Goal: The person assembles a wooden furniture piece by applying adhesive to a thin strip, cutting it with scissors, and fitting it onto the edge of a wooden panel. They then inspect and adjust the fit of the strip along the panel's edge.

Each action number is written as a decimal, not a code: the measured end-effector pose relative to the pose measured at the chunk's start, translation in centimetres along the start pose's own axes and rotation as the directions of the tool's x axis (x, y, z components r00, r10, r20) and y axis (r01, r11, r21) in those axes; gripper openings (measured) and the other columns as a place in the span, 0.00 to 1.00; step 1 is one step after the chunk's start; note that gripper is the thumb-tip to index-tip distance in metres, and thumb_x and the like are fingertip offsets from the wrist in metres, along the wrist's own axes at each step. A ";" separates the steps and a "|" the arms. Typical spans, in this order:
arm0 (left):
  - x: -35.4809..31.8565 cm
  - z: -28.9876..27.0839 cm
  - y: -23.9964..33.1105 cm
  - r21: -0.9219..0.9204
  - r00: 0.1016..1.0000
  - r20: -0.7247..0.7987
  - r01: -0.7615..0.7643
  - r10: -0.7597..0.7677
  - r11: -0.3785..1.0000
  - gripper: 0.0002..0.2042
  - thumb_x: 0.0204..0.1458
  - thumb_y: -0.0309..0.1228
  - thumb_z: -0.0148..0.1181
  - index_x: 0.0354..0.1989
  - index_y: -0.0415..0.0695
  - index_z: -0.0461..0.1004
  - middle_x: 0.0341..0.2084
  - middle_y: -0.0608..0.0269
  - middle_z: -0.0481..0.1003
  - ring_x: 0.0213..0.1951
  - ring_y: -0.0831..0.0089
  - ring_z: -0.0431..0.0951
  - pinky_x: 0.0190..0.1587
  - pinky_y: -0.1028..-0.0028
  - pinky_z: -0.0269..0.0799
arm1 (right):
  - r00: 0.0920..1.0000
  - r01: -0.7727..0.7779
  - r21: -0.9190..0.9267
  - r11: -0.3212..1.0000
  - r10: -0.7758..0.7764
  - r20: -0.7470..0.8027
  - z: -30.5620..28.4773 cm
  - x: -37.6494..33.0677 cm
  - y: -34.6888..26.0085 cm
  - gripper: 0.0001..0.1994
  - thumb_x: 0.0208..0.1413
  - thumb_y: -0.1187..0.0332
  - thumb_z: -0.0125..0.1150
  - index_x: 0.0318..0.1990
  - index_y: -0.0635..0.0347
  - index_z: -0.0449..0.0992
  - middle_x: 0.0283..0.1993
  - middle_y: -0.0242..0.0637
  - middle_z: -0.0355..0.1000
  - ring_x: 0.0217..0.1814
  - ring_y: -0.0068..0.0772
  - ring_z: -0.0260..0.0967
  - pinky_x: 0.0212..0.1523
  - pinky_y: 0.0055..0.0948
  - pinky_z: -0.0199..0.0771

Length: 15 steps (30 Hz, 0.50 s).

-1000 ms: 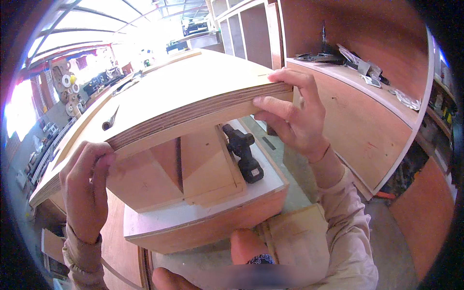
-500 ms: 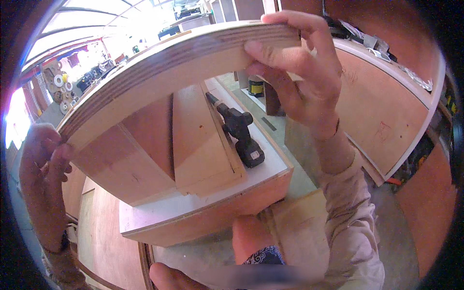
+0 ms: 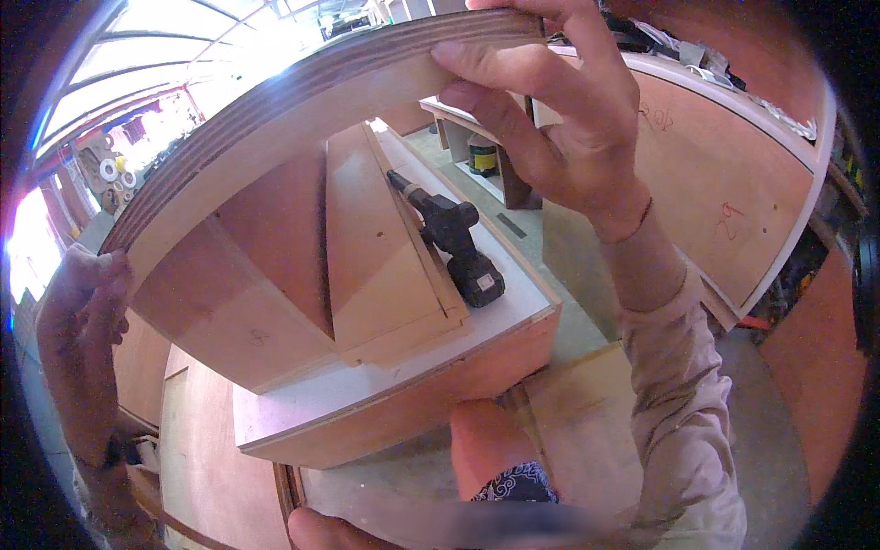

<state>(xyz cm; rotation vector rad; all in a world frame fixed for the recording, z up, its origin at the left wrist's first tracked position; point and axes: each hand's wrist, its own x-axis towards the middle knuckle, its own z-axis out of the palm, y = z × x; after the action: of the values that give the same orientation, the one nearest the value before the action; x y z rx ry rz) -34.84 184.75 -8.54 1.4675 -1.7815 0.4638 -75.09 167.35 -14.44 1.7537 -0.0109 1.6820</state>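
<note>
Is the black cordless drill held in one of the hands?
No, the black cordless drill lies on the white board, while the left hand and right hand grip the plywood panel.

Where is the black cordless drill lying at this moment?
In the head view, the black cordless drill lies right of centre on the white-topped plywood base, beside the upright plywood panel, below the right hand.

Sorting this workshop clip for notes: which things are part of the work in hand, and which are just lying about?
In hand:
- plywood panel, gripped at both ends
- left hand on its left end
- right hand on its right end
- plywood box under the panel

Lying about:
- black cordless drill on the box ledge
- small can on the floor
- tape rolls at far left
</note>
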 end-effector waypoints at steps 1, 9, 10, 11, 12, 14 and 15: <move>0.2 0.1 0.2 0.019 0.999 -0.022 -0.032 0.032 0.999 0.05 0.70 0.28 0.64 0.46 0.40 0.79 0.33 0.67 0.73 0.31 0.80 0.70 0.33 0.74 0.67 | 0.999 0.045 -0.045 0.998 -0.044 0.014 -0.1 0.5 0.2 0.11 0.57 0.66 0.81 0.47 0.49 0.89 0.54 0.50 0.76 0.53 0.44 0.80 0.51 0.40 0.82; 0.0 1.0 0.7 0.442 0.829 0.032 -0.514 0.559 0.736 0.11 0.59 0.19 0.72 0.49 0.36 0.80 0.40 0.56 0.76 0.35 0.67 0.78 0.36 0.69 0.76 | 0.938 0.342 -0.207 0.916 -0.320 0.135 1.5 1.6 1.0 0.04 0.57 0.66 0.75 0.40 0.47 0.89 0.55 0.39 0.84 0.52 0.37 0.79 0.54 0.40 0.74; -0.3 1.4 0.6 0.467 0.832 0.000 -0.490 0.555 0.736 0.13 0.58 0.18 0.73 0.50 0.36 0.81 0.41 0.55 0.77 0.36 0.66 0.79 0.37 0.69 0.77 | 0.930 0.366 -0.178 0.914 -0.352 0.103 1.8 1.9 1.1 0.04 0.56 0.67 0.76 0.39 0.47 0.89 0.55 0.39 0.84 0.51 0.36 0.79 0.52 0.38 0.73; -0.3 1.7 0.4 0.459 0.825 -0.020 -0.494 0.565 0.738 0.14 0.57 0.18 0.74 0.50 0.37 0.82 0.43 0.55 0.77 0.38 0.66 0.81 0.38 0.69 0.78 | 0.921 0.390 -0.150 0.908 -0.384 0.070 2.2 2.3 1.2 0.04 0.56 0.68 0.76 0.38 0.47 0.89 0.55 0.38 0.84 0.51 0.35 0.79 0.51 0.37 0.73; -0.3 2.0 0.3 0.447 0.815 -0.044 -0.501 0.577 0.741 0.15 0.56 0.18 0.75 0.51 0.37 0.82 0.44 0.54 0.78 0.40 0.66 0.82 0.38 0.69 0.79 | 0.900 0.435 -0.146 0.888 -0.432 0.058 2.2 2.7 1.1 0.04 0.55 0.68 0.76 0.38 0.48 0.89 0.55 0.39 0.84 0.50 0.35 0.79 0.50 0.35 0.73; -0.3 2.4 0.3 0.462 0.780 -0.084 -0.521 0.621 0.717 0.16 0.54 0.17 0.76 0.51 0.37 0.83 0.47 0.53 0.79 0.41 0.66 0.83 0.38 0.69 0.80 | 0.900 0.435 -0.112 0.893 -0.433 0.041 2.3 3.2 0.5 0.04 0.54 0.69 0.77 0.37 0.49 0.89 0.54 0.41 0.83 0.49 0.33 0.78 0.47 0.33 0.74; -0.3 2.4 0.3 0.489 0.751 -0.096 -0.536 0.653 0.688 0.16 0.54 0.17 0.76 0.51 0.37 0.84 0.48 0.52 0.79 0.41 0.67 0.83 0.38 0.69 0.81 | 0.922 0.387 -0.083 0.918 -0.385 0.038 2.2 3.0 -0.1 0.04 0.54 0.70 0.77 0.37 0.49 0.89 0.54 0.41 0.83 0.48 0.32 0.78 0.46 0.32 0.75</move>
<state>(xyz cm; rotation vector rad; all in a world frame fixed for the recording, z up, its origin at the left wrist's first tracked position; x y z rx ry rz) -35.94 183.36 -10.29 0.9658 -1.9900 1.4174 -72.69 167.70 -11.67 1.5834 0.2340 1.3536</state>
